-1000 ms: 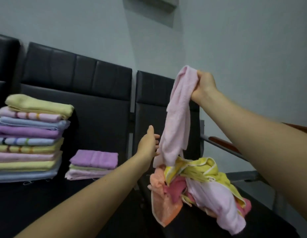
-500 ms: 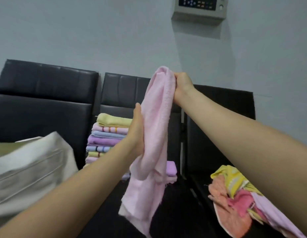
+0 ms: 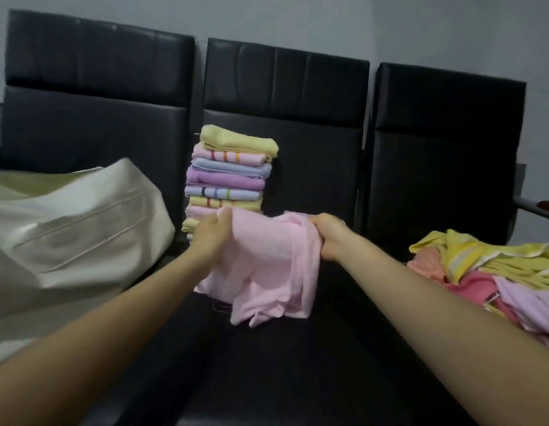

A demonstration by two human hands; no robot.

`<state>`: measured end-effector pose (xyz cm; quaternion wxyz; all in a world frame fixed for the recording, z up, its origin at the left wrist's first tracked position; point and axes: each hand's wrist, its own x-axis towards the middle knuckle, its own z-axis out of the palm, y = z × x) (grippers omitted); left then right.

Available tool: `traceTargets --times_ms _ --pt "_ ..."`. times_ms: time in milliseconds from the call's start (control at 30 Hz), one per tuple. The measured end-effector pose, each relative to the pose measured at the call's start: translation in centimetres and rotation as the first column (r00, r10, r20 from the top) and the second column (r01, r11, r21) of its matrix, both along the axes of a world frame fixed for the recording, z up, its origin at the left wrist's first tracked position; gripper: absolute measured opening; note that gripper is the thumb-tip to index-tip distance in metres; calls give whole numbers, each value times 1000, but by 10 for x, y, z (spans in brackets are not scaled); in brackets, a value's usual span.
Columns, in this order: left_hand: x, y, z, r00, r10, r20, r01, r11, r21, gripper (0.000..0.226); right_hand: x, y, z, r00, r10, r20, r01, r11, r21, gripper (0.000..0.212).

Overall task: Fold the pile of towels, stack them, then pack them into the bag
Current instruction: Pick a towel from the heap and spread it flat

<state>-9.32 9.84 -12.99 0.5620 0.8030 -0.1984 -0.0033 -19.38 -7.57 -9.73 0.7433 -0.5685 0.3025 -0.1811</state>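
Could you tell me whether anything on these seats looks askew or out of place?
Nothing is damaged or spilled. The tall folded stack leans slightly, its upper towels offset to the right. The unfolded pile is still a heap on the right seat.

1. a row of three black padded chairs fills the view: left chair (image 3: 95, 96), middle chair (image 3: 285, 93), right chair (image 3: 445, 118), each with a stitched headrest panel above a plain back panel.
2. a pale grey wall (image 3: 420, 32) runs behind the chairs.
3. a dark armrest (image 3: 537, 207) with a reddish-brown top juts in at the right edge, beside the right chair.
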Motion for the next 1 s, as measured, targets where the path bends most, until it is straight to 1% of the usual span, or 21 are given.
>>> traceTargets --times_ms 33,67,100,167,233,267,300,333,400,467,533,600,667,733,800,833,867,900,933,967,1000 --pt "-4 3 -17 1000 -19 6 19 1000 24 45 1 3 -21 999 7 -49 -5 999 34 11" --pt "-6 8 -34 1000 -29 -12 30 998 58 44 0 8 -38 994 0 -110 2 1000 17 10" --pt "-2 12 -51 999 -32 11 31 994 102 43 -2 13 -53 982 -3 -190 -7 999 -49 12" --pt "8 21 -78 995 -44 92 26 981 193 39 -6 18 -74 928 -6 -371 -100 959 -265 29" --pt "13 30 -91 987 -48 151 8 966 258 39 -9 22 -82 901 58 -430 -258 869 -422 47" --pt "11 35 -92 979 -69 189 16 963 270 42 -8 25 -83 886 114 -450 -336 826 -453 50" --pt "8 40 -90 973 -93 212 37 966 254 44 -9 28 -82 862 161 -480 -406 786 -466 46" --pt "5 44 -89 973 -98 211 44 969 245 45 -8 30 -83 829 169 -533 -466 735 -493 41" --pt "5 50 -89 976 -75 203 28 974 225 43 -9 32 -85 789 76 -609 -508 638 -579 31" --pt "3 53 -87 976 -54 211 8 977 213 41 -16 31 -87 826 23 -563 -445 638 -628 26" --pt "2 54 -84 974 -20 225 -27 978 205 43 -26 23 -87 880 11 -475 -353 683 -639 23" --pt "0 55 -78 968 7 250 -54 981 184 43 -34 13 -79 942 15 -336 -230 756 -613 20" --pt "-2 56 -71 953 33 303 -85 984 159 43 -36 5 -71 988 -19 -152 -73 815 -575 19" --pt "-2 56 -65 939 46 341 -87 991 106 43 -37 -4 -67 994 -90 -65 34 805 -592 23" --pt "-4 56 -60 948 54 315 -57 998 3 41 -40 -11 -64 987 -129 -93 33 735 -677 24" --pt "-6 57 -58 960 45 275 -27 997 -70 40 -42 -14 -62 986 -128 -102 22 722 -692 23" --pt "-7 57 -54 975 24 222 11 988 -157 38 -45 -16 -62 989 -121 -86 34 748 -663 20" --pt "-8 57 -50 987 8 160 33 968 -248 34 -48 -18 -64 994 -96 -53 48 816 -576 17" --pt "-8 56 -46 997 0 83 28 943 -332 30 -52 -19 -69 997 -72 1 66 903 -424 16" --pt "-7 54 -42 1000 -3 -6 0 916 -402 26 -56 -21 -79 996 -61 57 73 968 -239 17" --pt "-7 52 -39 995 -12 -101 -36 888 -458 25 -57 -22 -93 994 -67 81 76 991 -113 15"
